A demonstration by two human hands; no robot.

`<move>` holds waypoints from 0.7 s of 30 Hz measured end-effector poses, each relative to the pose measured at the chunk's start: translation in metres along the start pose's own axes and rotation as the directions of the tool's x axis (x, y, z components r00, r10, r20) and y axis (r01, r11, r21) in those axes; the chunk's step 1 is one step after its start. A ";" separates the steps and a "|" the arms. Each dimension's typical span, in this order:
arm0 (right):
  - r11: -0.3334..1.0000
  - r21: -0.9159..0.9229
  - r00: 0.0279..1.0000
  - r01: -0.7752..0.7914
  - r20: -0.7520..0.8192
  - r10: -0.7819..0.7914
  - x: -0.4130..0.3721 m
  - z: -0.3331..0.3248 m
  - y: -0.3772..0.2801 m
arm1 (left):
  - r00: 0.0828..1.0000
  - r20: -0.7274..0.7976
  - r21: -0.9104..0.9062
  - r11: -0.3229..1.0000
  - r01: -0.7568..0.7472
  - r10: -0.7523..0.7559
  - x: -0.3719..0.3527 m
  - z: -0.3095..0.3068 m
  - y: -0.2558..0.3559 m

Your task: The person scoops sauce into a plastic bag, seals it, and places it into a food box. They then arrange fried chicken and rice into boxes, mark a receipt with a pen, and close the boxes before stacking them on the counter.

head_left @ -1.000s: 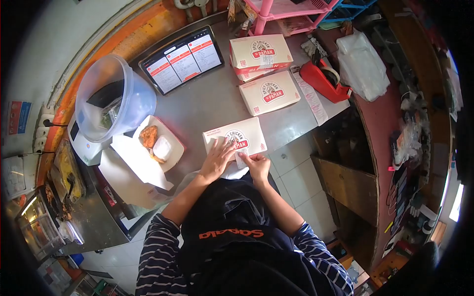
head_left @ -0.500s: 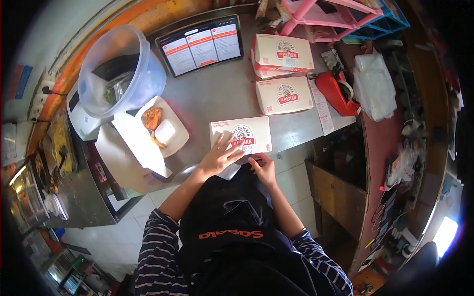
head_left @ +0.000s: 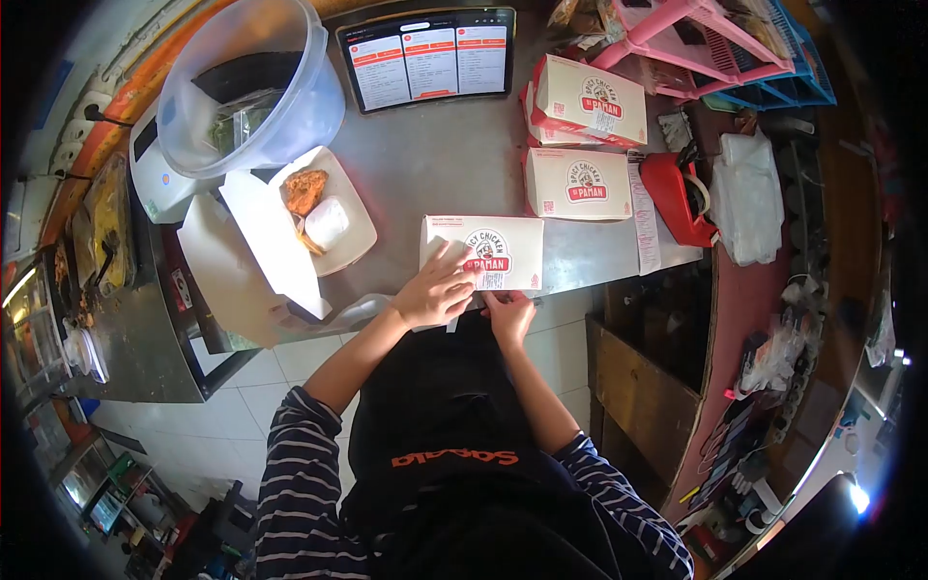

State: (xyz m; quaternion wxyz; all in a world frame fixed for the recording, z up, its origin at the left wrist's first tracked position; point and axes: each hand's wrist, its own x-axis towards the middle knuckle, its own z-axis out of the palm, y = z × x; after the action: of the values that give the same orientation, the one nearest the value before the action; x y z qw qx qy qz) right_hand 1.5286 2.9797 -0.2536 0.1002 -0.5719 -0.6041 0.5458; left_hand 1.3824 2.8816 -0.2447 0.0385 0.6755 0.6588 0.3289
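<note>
A closed white takeaway box (head_left: 522,237) with a round chicken logo and red lettering lies at the table's front edge. My left hand (head_left: 437,290) rests on its lid and left front corner, fingers stretched out. At the box's front edge is my right hand (head_left: 508,317), its fingers curled in and the thumb against the edge; what they grip, if anything, is hidden. Between the hands, a small printed label (head_left: 493,280) shows on the box. A bit of white paper (head_left: 451,323) hangs just below my left fingers.
An open box (head_left: 358,208) with fried chicken (head_left: 305,191) and a white wrapped piece stands left. Behind are a clear plastic tub (head_left: 324,87) and a tablet (head_left: 425,60). More closed boxes (head_left: 580,184), a red tape dispenser (head_left: 667,198) and plastic bags (head_left: 746,198) sit right.
The camera view has shifted, so the table items sit higher in the picture. My right hand has drawn in closer to the box's front edge and curled more. My left hand stays on the lid.
</note>
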 end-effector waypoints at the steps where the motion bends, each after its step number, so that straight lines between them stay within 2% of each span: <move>1: 0.999 -0.031 0.999 -0.016 0.034 0.017 0.002 -0.004 0.000 | 0.997 -0.027 -0.018 0.997 0.072 -0.072 0.003 -0.009 0.009; 2: 0.997 -0.065 0.997 -0.030 0.068 0.035 0.005 -0.008 0.000 | 0.988 -0.054 -0.038 0.989 0.145 -0.147 0.005 -0.018 0.019; 3: 0.994 -0.095 0.987 -0.057 0.147 0.071 0.004 -0.013 -0.008 | 0.946 -0.156 0.047 0.954 0.296 -0.285 -0.002 -0.027 0.036; 4: 0.989 -0.127 0.968 -0.082 0.226 0.109 0.000 -0.019 -0.025 | 0.827 -0.368 0.018 0.886 0.464 -0.425 -0.013 -0.033 0.052; 5: 0.981 -0.163 0.941 -0.106 0.303 0.152 -0.003 -0.022 -0.033 | 0.697 -0.588 0.140 0.797 0.588 -0.411 -0.022 -0.043 0.066; 6: 0.986 -0.143 0.950 -0.090 0.286 0.128 -0.001 -0.021 -0.029 | 0.433 -0.706 -0.142 0.711 0.689 -0.561 -0.045 -0.031 0.077; 7: 0.990 -0.125 0.957 -0.072 0.270 0.104 0.004 -0.020 -0.022 | 0.198 -0.636 -0.202 0.408 0.890 -0.746 -0.066 -0.030 0.090; 8: 0.993 -0.108 0.963 -0.050 0.257 0.077 0.007 -0.017 -0.015 | -0.154 -0.591 -0.370 0.096 0.924 -0.792 -0.094 -0.013 0.083; 9: 1.000 -0.029 0.968 -0.003 0.249 0.011 0.009 -0.014 -0.009 | -0.231 -0.564 -0.440 0.053 0.896 -0.793 -0.115 -0.006 0.073; 10: 1.000 0.004 0.970 -0.025 0.242 0.023 0.013 -0.012 -0.001 | -0.308 -0.535 -0.512 0.012 0.859 -0.787 -0.123 -0.004 0.064; 12: 0.996 0.062 0.970 -0.069 0.237 0.052 0.022 -0.015 0.010 | -0.495 -0.478 -0.774 0.081 0.628 -0.726 -0.125 0.008 0.050; 13: 0.994 0.052 0.952 -0.094 0.298 0.074 0.025 -0.018 0.010 | -0.577 -0.429 -0.864 0.130 0.486 -0.695 -0.127 0.013 0.043; 16: 0.975 0.108 0.890 -0.192 0.438 0.126 0.032 -0.027 0.009 | -0.640 -0.180 -0.984 0.127 0.128 -0.747 -0.156 0.019 0.033; 17: 0.978 0.078 0.883 -0.195 0.448 0.140 0.032 -0.029 0.007 | -0.541 -0.095 -0.993 0.038 0.115 -0.836 -0.169 0.018 0.034; 20: 0.976 -0.024 0.881 -0.215 0.426 0.204 0.030 -0.028 0.002 | -0.568 -0.104 -0.993 0.051 0.107 -0.816 -0.247 0.044 0.011; 21: 0.974 -0.111 0.854 -0.196 0.469 0.225 0.029 -0.031 -0.003 | -0.715 -0.197 -0.975 0.057 0.215 -0.671 -0.256 0.038 0.006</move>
State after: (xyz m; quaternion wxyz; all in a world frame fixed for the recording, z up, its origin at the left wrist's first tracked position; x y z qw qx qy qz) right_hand 1.5410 3.0203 -0.2540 -0.1293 -0.4848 -0.5596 0.6597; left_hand 1.4281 2.6605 -0.3721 -0.0750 -0.4309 0.6351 0.6367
